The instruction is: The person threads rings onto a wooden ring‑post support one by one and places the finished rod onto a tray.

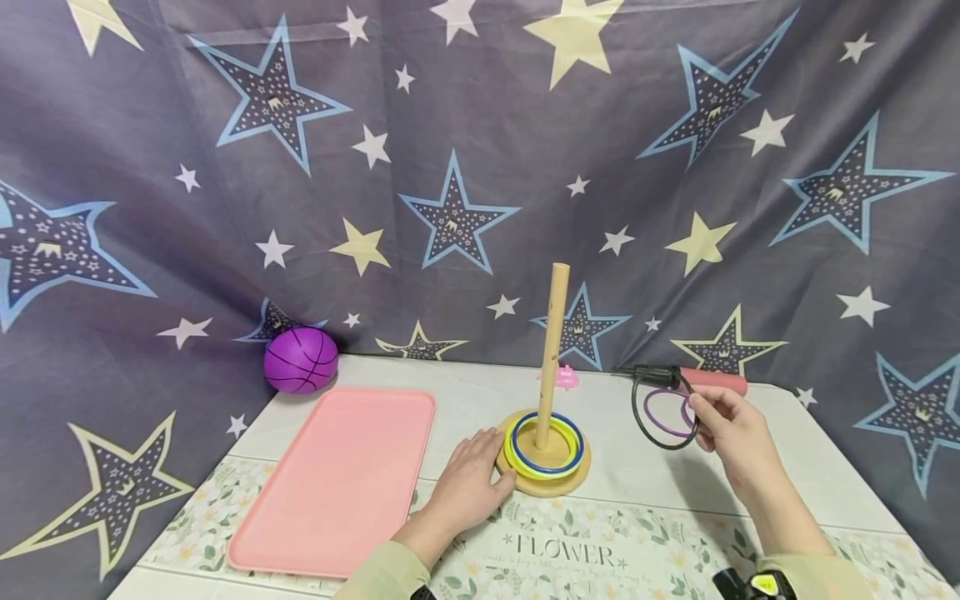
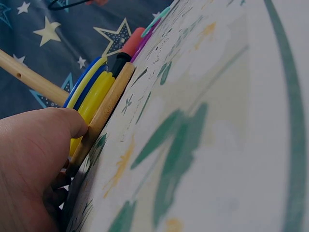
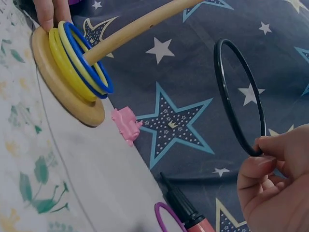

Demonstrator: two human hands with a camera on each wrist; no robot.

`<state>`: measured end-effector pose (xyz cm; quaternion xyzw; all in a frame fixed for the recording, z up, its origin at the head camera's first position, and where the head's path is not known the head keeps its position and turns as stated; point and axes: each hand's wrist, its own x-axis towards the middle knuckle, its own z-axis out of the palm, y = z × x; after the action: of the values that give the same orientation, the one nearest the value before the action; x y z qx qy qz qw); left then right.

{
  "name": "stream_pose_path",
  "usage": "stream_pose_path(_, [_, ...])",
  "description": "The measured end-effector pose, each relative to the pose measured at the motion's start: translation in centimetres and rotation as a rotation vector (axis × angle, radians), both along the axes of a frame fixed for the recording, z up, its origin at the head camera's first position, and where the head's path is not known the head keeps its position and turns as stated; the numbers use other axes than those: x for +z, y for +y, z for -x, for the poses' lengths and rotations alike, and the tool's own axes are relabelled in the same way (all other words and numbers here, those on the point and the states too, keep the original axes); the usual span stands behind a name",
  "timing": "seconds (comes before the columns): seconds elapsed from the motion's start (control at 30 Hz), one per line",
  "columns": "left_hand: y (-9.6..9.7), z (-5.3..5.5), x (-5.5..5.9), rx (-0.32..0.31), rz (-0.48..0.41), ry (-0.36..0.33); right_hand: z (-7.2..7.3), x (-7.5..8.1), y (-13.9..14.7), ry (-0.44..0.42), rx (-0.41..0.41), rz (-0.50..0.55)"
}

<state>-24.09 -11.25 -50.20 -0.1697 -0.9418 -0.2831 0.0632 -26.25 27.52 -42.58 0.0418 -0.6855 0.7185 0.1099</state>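
In the head view my right hand (image 1: 731,429) is raised over the right side of the table, pinching a black ring (image 3: 227,101) between thumb and fingers. A wooden ring-toss stand (image 1: 553,358) has an upright peg on a round base. Around the foot of that peg lie yellow rings (image 3: 65,67) and a blue ring (image 1: 576,467). My left hand (image 1: 468,483) holds the left edge of the base, its thumb at the front near the rings. Beneath the black ring, a purple ring (image 1: 651,419) lies on the table, partly hidden by my right hand.
A red-and-black hand pump (image 1: 712,380) lies at the back right. Behind the peg is a small pink toy (image 1: 567,377). To the left are a pink tray (image 1: 337,475) and a purple ball (image 1: 300,360). A star-patterned cloth (image 1: 480,125) hangs behind the table.
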Motion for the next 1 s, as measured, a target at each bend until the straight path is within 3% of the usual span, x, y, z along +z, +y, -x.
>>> stream_pose_path(1.0, [0.0, 0.3, -0.3, 0.007, -0.002, 0.009, -0.3, 8.1, -2.7, 0.135, 0.042, 0.038])
